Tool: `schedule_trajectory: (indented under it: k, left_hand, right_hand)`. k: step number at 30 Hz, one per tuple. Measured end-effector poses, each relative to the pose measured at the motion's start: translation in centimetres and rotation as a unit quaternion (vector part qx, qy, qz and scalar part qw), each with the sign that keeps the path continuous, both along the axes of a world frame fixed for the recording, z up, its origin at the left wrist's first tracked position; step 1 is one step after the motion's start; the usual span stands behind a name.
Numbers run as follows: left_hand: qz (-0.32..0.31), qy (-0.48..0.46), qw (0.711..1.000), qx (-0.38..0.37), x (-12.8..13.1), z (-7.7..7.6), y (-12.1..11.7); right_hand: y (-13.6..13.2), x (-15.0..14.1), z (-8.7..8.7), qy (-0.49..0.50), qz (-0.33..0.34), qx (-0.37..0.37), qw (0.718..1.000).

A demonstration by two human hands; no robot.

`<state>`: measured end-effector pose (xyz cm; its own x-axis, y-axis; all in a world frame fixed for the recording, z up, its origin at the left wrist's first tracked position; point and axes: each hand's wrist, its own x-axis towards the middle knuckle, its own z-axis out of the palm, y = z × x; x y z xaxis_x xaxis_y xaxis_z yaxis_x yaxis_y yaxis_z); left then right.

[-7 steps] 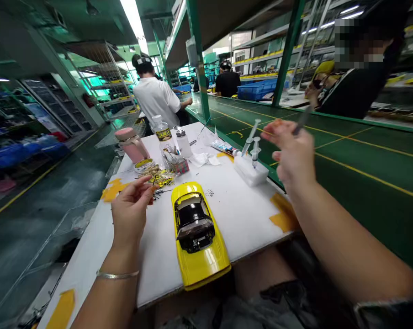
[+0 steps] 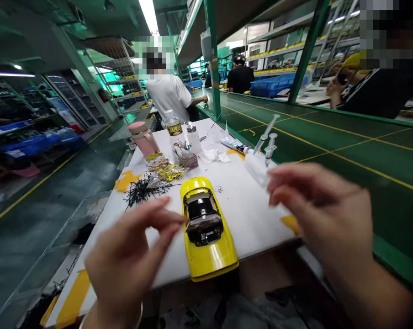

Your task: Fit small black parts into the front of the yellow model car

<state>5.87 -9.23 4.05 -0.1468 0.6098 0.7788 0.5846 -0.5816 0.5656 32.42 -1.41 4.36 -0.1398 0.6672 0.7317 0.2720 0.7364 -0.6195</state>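
Observation:
A yellow model car (image 2: 209, 237) lies on a white work board (image 2: 240, 205), nose towards me. My left hand (image 2: 131, 260) hovers at the car's left side, thumb and forefinger pinched together by its cabin; motion blur hides whether anything is between them. My right hand (image 2: 323, 214) hangs over the board's right edge with its fingers pointing left. A faint thin tool shows as a streak across that hand. A pile of small black parts (image 2: 141, 189) lies behind my left hand.
At the board's back stand a pink-lidded jar (image 2: 143, 137), two bottles (image 2: 174, 128), a glue tube (image 2: 235, 145) and syringes (image 2: 268, 137) upright in a white block. A green conveyor (image 2: 330, 137) runs along the right. A person in a white shirt (image 2: 170, 96) works ahead.
My left hand has come away from the black parts pile to the car's side. My right hand has dropped from up by the syringes towards me, down over the board's right edge.

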Motion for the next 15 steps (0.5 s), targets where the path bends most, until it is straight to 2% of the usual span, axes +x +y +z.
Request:
schedule_trajectory:
  k: [2, 3, 6, 10, 15]
  left_hand:
    - [-0.065, 0.147, 0.986, -0.048, 1.6, -0.5, -2.4]
    - [-0.093, 0.185, 0.977, -0.059, 2.3, -1.0, -3.3]
    - [-0.109, 0.179, 0.975, -0.076, 3.4, -2.8, -4.8]
    - [-0.077, 0.136, 0.983, -0.097, 3.5, -4.6, -5.4]
    - [-0.063, 0.072, 0.991, -0.098, 3.0, -6.0, -5.5]
  right_hand:
    - [-2.9, -1.3, -1.3, -0.045, 0.108, -0.005, 0.993]
    - [-3.9, -1.9, -2.1, -0.055, 0.158, -0.005, 0.986]
    - [-5.5, -3.4, -4.2, -0.05, 0.245, 0.002, 0.968]
    - [-5.6, -4.0, -5.7, -0.051, 0.24, 0.002, 0.969]
    - [-4.9, -3.7, -5.4, -0.111, 0.219, -0.006, 0.969]
